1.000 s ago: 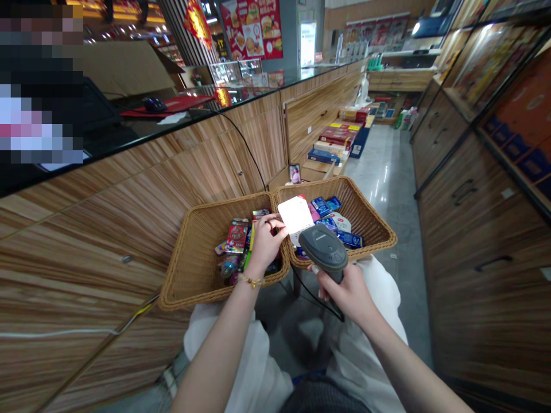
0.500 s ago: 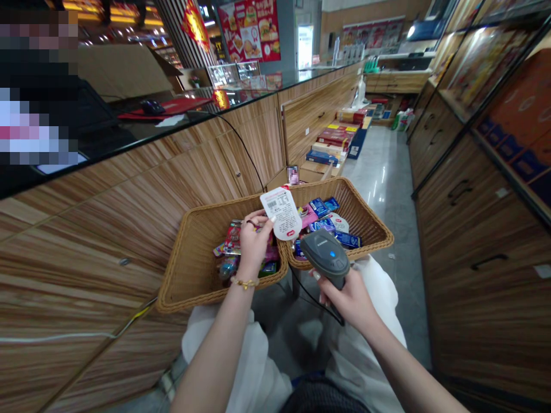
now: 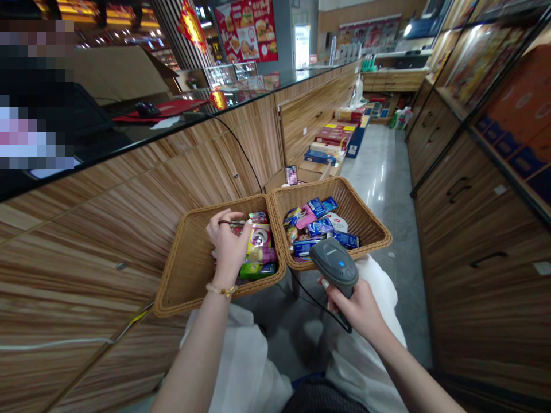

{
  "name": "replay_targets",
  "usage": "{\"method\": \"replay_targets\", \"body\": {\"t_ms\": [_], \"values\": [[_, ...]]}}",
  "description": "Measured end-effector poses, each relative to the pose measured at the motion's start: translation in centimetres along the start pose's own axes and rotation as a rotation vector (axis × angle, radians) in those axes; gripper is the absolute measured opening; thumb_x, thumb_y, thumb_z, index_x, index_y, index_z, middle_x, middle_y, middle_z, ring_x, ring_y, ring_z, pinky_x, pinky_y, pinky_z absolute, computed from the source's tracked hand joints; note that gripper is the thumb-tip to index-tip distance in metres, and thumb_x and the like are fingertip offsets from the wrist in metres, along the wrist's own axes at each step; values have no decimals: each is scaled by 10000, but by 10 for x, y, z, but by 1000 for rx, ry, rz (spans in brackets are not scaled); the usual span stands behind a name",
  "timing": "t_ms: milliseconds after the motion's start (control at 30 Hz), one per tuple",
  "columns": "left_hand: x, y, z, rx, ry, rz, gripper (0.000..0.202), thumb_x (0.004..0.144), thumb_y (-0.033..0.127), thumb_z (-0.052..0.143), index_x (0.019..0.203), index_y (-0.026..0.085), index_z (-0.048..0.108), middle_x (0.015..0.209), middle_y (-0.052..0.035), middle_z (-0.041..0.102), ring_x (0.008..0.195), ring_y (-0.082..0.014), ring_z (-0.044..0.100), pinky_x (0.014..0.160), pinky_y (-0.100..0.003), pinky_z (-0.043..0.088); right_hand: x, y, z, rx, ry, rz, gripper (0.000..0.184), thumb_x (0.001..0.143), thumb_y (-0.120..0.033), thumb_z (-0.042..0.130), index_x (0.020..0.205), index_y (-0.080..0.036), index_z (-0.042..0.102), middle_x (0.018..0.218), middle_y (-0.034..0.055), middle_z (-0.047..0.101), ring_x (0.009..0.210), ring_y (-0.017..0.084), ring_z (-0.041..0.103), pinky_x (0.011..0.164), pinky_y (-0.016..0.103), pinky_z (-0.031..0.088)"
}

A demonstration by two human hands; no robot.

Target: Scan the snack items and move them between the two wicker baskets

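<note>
My left hand (image 3: 228, 238) is over the left wicker basket (image 3: 172, 258), thumb and fingers apart, with nothing visible in it. Its thumb is beside a yellow packet with a round picture (image 3: 259, 236). Close to it in the same basket are a purple package (image 3: 263, 254) and a green packet (image 3: 257, 270); my hand hides other items. My right hand (image 3: 355, 298) grips a dark grey barcode scanner (image 3: 333, 261) by its handle, in front of the right wicker basket (image 3: 365, 201). That basket holds several blue packets (image 3: 321, 225), a pink one (image 3: 306, 216) and a white rounded card (image 3: 338, 223).
A wooden counter (image 3: 245, 143) with a glossy dark top runs along the left. A person (image 3: 37, 115) is at the far left. Boxes (image 3: 331, 137) are stacked beyond the baskets. Drawers (image 3: 465, 229) line the right side of the grey floor aisle (image 3: 374, 155). The scanner's cable hangs below it.
The white card my left hand held up between the baskets is no longer visible in it. That hand has moved left and down over the left basket. The scanner has shifted slightly right.
</note>
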State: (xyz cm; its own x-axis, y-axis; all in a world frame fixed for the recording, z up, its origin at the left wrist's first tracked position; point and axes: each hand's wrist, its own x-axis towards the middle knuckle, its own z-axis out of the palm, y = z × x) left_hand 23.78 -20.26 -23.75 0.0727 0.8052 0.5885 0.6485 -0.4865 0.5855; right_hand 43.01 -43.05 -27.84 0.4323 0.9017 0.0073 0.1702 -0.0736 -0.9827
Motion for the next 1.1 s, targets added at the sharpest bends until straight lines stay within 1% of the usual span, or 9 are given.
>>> {"method": "replay_targets", "body": {"t_ms": [233,367,433,467,600,733,833,933,1100], "values": [[11,28,43,112,-376,225,304,790,333,779,1078,266,706,1306,-114,597,1274,-368,487,1122,-544,373,-1,2,-9,-2,34,-4,312,876,-497,640,735,-228,568,499,21,660,430,199,646,485,288,523],[16,37,83,221,-532,367,248,735,305,821,964,246,748,1279,-144,618,1322,-409,441,1197,-601,231,-1,1,-9,9,49,13,307,859,-500,659,739,-226,588,479,21,655,418,205,641,478,296,533],[18,40,106,348,-627,432,203,739,304,814,919,222,769,1263,-163,631,1340,-422,418,1217,-603,150,-1,0,-8,17,54,17,305,858,-495,664,731,-227,594,471,23,653,420,212,645,479,300,540],[19,40,118,435,-682,445,176,757,306,794,907,214,779,1247,-168,642,1343,-420,413,1208,-594,150,-1,0,-8,18,53,18,303,858,-494,664,729,-228,596,470,21,652,421,213,646,478,301,541],[26,38,161,489,-773,423,165,754,332,782,859,206,803,1130,-182,695,1261,-414,463,1110,-576,235,0,-2,-8,10,28,9,290,862,-498,653,756,-230,611,486,10,652,428,212,646,481,308,546],[36,34,190,520,-825,377,202,746,348,769,879,203,815,1146,-208,704,1251,-431,460,1070,-585,223,-1,-3,-9,24,30,3,284,862,-483,658,754,-226,602,493,12,649,429,207,646,488,302,538],[40,31,201,525,-857,355,271,702,399,796,895,210,819,1161,-214,705,1258,-446,451,1064,-588,200,-1,-2,-9,40,28,3,267,856,-463,669,769,-217,610,495,14,650,425,206,645,482,296,534],[42,30,203,519,-874,354,288,687,414,802,907,228,816,1158,-198,711,1261,-437,450,1073,-579,185,-1,-3,-10,31,32,-4,256,863,-449,666,770,-216,613,495,17,657,435,210,653,496,297,538],[42,35,194,562,-845,376,181,779,275,722,889,167,816,1161,-228,702,1255,-396,450,1061,-535,220,-1,-3,-11,18,30,-8,267,872,-449,660,750,-221,595,491,20,661,430,204,650,489,288,529]]}}
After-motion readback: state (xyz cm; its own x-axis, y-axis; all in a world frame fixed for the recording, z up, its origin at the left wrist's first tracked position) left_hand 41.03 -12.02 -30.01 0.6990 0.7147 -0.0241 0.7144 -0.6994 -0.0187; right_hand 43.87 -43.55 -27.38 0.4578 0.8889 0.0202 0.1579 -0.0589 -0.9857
